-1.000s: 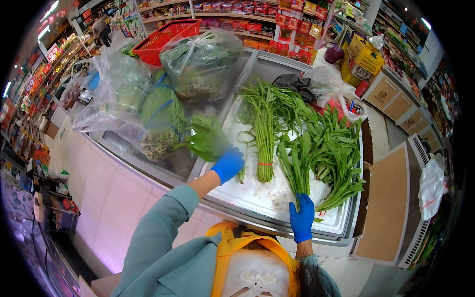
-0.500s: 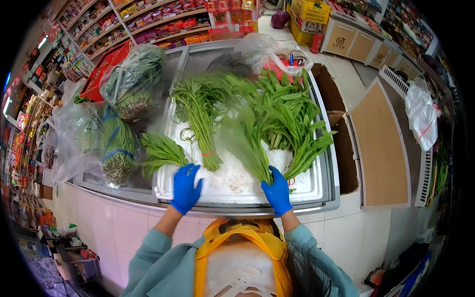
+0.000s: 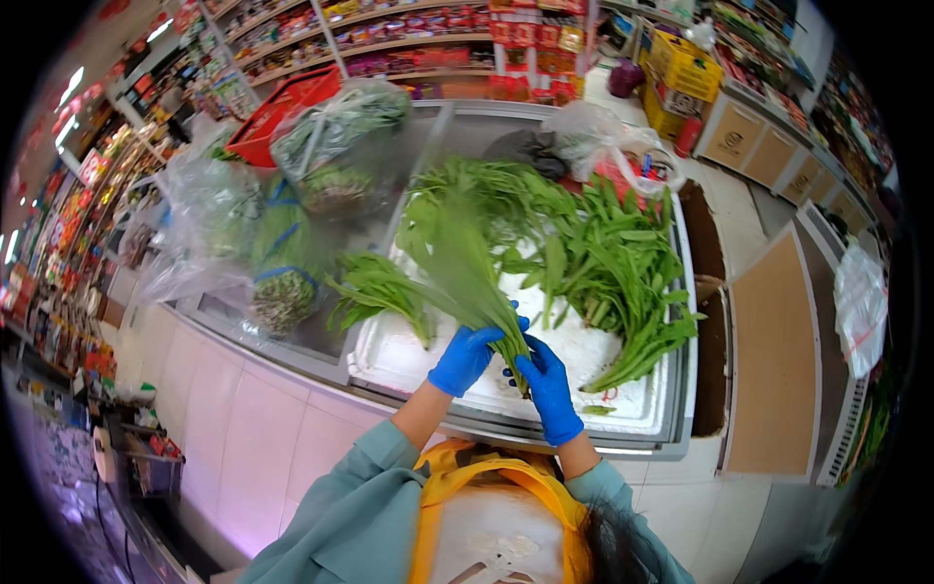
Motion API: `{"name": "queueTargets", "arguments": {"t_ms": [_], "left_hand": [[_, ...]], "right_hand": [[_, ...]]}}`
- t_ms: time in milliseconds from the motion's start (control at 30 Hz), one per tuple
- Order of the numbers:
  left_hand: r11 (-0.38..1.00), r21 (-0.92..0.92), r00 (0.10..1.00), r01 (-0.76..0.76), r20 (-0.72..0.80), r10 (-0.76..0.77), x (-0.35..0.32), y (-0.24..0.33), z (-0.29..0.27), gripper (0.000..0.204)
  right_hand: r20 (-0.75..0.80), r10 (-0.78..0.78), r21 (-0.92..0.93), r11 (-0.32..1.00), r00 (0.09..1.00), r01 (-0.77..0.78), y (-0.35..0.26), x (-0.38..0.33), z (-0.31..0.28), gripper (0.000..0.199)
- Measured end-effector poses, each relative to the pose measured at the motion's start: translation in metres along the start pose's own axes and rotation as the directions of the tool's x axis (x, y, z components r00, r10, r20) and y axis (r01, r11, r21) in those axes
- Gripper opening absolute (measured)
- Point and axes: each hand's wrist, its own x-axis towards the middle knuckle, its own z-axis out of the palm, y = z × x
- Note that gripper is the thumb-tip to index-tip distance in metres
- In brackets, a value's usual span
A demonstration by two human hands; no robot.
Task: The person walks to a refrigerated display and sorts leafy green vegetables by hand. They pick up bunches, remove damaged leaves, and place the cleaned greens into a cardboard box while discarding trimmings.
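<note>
Both gloved hands are closed around the stems of a bunch of leafy greens [image 3: 457,263]. My left hand [image 3: 463,360] grips the stems from the left, while my right hand [image 3: 551,391] holds them lower, near the cut ends. The leaves point away to the far left and are blurred by motion. Beneath is a white foam tray [image 3: 375,375]. A small bunch of greens [image 3: 387,289] lies at its left edge. More long greens [image 3: 511,185] lie at the back, partly hidden by the held bunch, and a loose leafy pile [image 3: 628,263] covers the right side.
Left of the tray are a blue-taped vegetable bundle [image 3: 284,263], bagged greens [image 3: 336,146] and a red basket [image 3: 282,122]. A white plastic bag [image 3: 584,131] sits at the back right. The metal counter edge [image 3: 642,450] runs in front of me; a brown board [image 3: 773,360] stands right.
My left hand has moved right onto the stems and closed. The bunch in my right hand has swung leftward off the right-hand pile. The whole view has shifted.
</note>
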Motion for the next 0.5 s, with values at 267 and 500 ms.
{"name": "queueTargets", "arguments": {"t_ms": [267,500], "left_hand": [[0.970,0.102,0.971,-0.220,-0.070,0.227,-0.055,0.066,-0.072,0.056],[0.976,-0.091,0.974,-0.199,-0.128,0.187,-0.083,0.096,-0.117,0.058]], "right_hand": [[0.098,-0.379,-0.397,0.833,0.920,0.386,0.024,0.036,0.087,0.040],[0.398,-0.637,-0.742,0.199,0.660,0.640,0.022,0.055,0.129,0.039]]}}
